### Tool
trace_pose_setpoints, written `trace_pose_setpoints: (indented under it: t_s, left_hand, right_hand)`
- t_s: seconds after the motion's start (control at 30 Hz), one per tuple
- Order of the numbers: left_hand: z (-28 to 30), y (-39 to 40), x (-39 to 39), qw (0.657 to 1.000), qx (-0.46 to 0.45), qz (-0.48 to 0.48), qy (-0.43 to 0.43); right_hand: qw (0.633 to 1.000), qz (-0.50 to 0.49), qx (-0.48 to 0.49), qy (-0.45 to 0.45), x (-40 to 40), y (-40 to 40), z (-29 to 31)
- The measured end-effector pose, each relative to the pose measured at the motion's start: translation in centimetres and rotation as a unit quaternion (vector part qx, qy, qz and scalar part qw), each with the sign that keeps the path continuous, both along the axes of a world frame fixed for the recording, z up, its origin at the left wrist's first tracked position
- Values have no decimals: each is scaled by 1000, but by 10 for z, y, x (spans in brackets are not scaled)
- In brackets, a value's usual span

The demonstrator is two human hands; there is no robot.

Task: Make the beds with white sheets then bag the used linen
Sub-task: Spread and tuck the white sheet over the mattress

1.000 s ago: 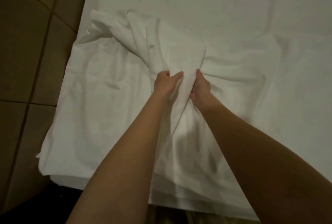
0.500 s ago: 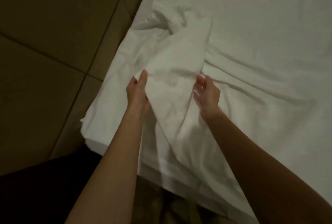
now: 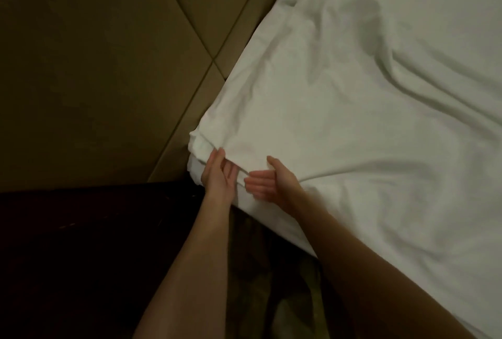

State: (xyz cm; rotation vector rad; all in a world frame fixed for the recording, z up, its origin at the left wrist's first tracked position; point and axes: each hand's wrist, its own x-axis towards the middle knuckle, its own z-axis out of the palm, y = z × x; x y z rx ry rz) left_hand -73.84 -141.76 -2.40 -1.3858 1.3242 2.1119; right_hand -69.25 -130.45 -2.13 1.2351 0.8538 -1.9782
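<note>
A white sheet (image 3: 339, 126) lies spread over the bed, with long wrinkles toward the right and a small bunched fold at the near left corner (image 3: 201, 145). My left hand (image 3: 217, 173) is at that corner, palm turned up, fingers straight and touching the sheet's edge. My right hand (image 3: 267, 181) is just to its right on the bed's near edge, fingers extended sideways and thumb up, against the sheet. Neither hand visibly grips the cloth.
Brown floor tiles (image 3: 95, 67) fill the left side beyond the bed's edge. A dark strip (image 3: 81, 257) runs along the lower left. Patterned clothing (image 3: 271, 284) shows between my forearms below the bed edge.
The bunched sheet that my hands held a second ago now lies spread flat over the corner. Both hands have let go and dropped to the bed's near left corner. The view shifted left.
</note>
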Motion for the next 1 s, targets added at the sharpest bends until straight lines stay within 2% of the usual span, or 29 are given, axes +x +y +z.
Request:
trace_pose_setpoints:
  t_s: [0.1,0.17,0.27,0.37,0.43,0.53,0.7,0.8,0.87,0.93,1.0]
  left_hand:
    - [2,-9,-27,1000,23,-17,3]
    - [9,-12,-46,999,7,-10,39]
    - [23,-22,-61,996,-30,2,89]
    - [16,-41,-45,993,-77,70,57]
    - [0,-54,-24,988,-115,100,14]
    - [-15,-62,-10,989,-125,61,-41]
    - [-12,-49,-20,997,-65,-20,-38]
    - [-11,-35,-19,997,-46,-61,-30]
    - [-9,-30,-23,993,-93,-63,-19]
    - [-3,-29,-33,987,-143,-63,43]
    - [8,-28,-38,981,-154,-50,105]
  right_hand:
    - [1000,1,-10,-23,14,-17,-11]
    - [993,-115,-24,-19,20,-22,-15]
    - [940,-342,-2,-5,23,-22,-16]
    - [867,-497,25,-30,26,-20,-16]
    - [853,-511,80,-69,38,-23,-17]
    - [856,-489,125,-108,60,-24,-24]
    - [813,-531,180,-156,85,-3,-24]
    - [804,-531,187,-193,105,4,-18]
    - [800,-555,156,-164,105,8,-16]
    - [797,-578,133,-111,97,16,-13]
    - [791,-594,129,-65,92,24,-9]
